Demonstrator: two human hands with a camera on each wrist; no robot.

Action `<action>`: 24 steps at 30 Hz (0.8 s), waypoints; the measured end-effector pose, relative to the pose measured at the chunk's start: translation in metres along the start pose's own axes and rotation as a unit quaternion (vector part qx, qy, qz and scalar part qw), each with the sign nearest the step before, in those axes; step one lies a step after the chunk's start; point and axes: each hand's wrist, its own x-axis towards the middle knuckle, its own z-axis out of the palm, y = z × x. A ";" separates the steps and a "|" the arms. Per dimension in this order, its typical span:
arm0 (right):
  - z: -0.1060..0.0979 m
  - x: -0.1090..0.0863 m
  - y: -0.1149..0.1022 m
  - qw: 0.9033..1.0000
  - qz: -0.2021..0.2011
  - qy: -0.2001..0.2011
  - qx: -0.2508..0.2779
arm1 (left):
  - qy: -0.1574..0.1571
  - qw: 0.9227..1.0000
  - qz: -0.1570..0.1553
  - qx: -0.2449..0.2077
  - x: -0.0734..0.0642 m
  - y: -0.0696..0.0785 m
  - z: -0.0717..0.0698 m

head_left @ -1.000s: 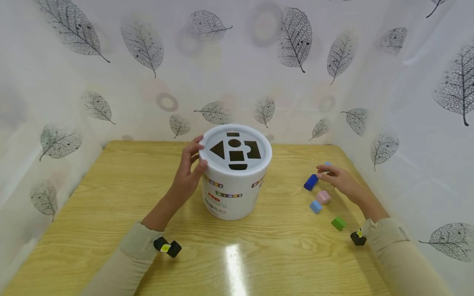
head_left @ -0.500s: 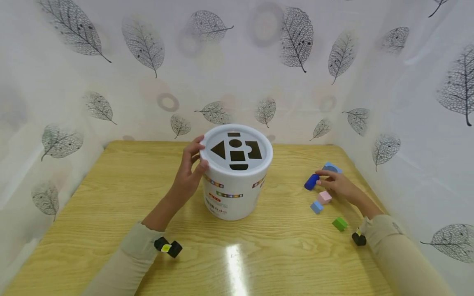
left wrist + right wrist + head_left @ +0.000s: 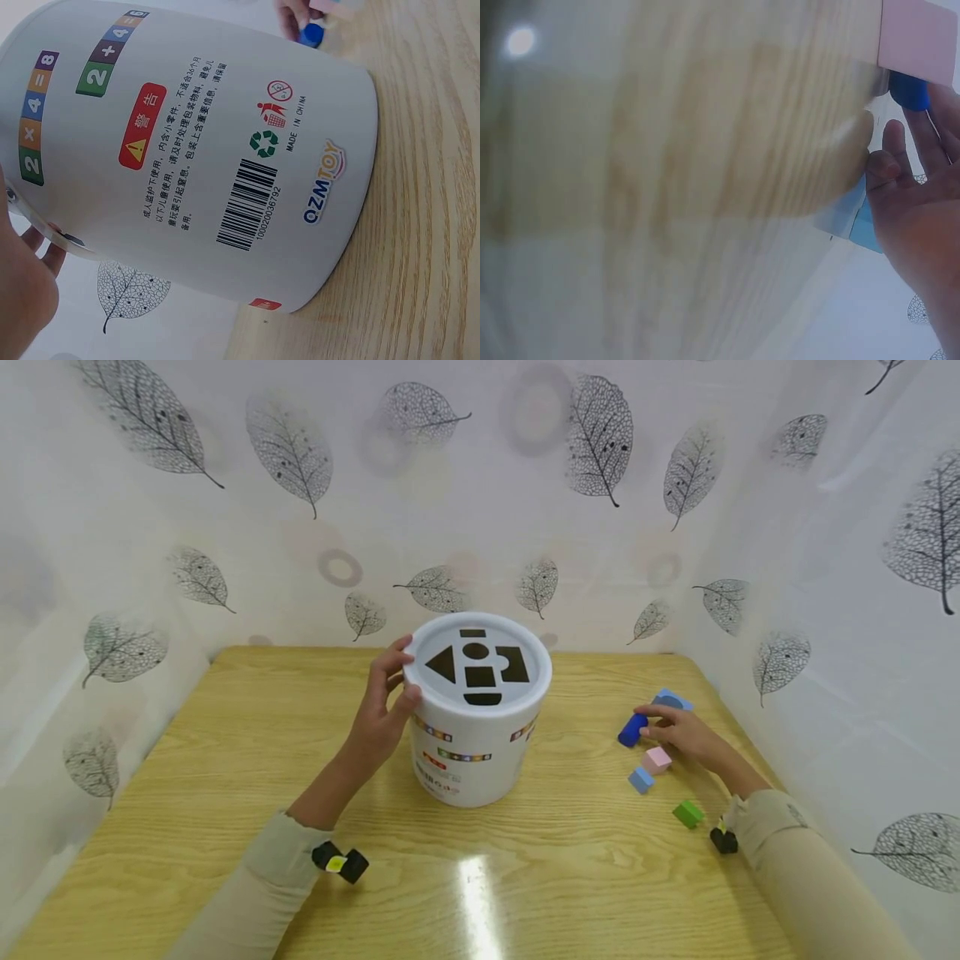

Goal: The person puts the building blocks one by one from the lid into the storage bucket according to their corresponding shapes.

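A white toy bucket [image 3: 468, 764] stands upright on the wooden table, with shape-cut holes in its lid [image 3: 517, 689]. My left hand [image 3: 384, 697] grips the left of its rim, thumb in front and fingers further back. In the left wrist view, printed sums, a red label and a barcode cover the bucket's side [image 3: 202, 127]. Off to the right, my right hand [image 3: 681, 732] pinches the upper end of a dark blue cylinder block [image 3: 631, 732] between thumb and fingers. The cylinder leans at a slant, close over the table. A pink block [image 3: 919, 37] partly hides it in the right wrist view.
Nearest the right hand's underside lies the pink block [image 3: 657, 760], beside a small light blue block [image 3: 641, 779]. A green block [image 3: 688, 814] is closer to the front. Behind the hand sits a larger light blue block [image 3: 672, 698]. Leaf-patterned curtains [image 3: 465, 485] enclose the table.
My right hand has come down and leftward onto the blue cylinder, uncovering the light blue block behind. The cylinder has shifted slightly. My left hand and the bucket have stayed put.
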 end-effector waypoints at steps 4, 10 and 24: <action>0.000 0.001 0.000 1.000 -0.003 0.003 -0.012 | 0.002 1.000 0.001 0.001 0.000 0.001 0.000; 0.001 0.001 -0.001 0.999 -0.006 0.006 -0.038 | 0.001 1.000 0.001 0.001 0.000 0.001 0.000; 0.000 -0.001 -0.001 0.997 0.000 0.028 -0.068 | 0.002 1.000 0.005 0.004 0.000 -0.001 0.000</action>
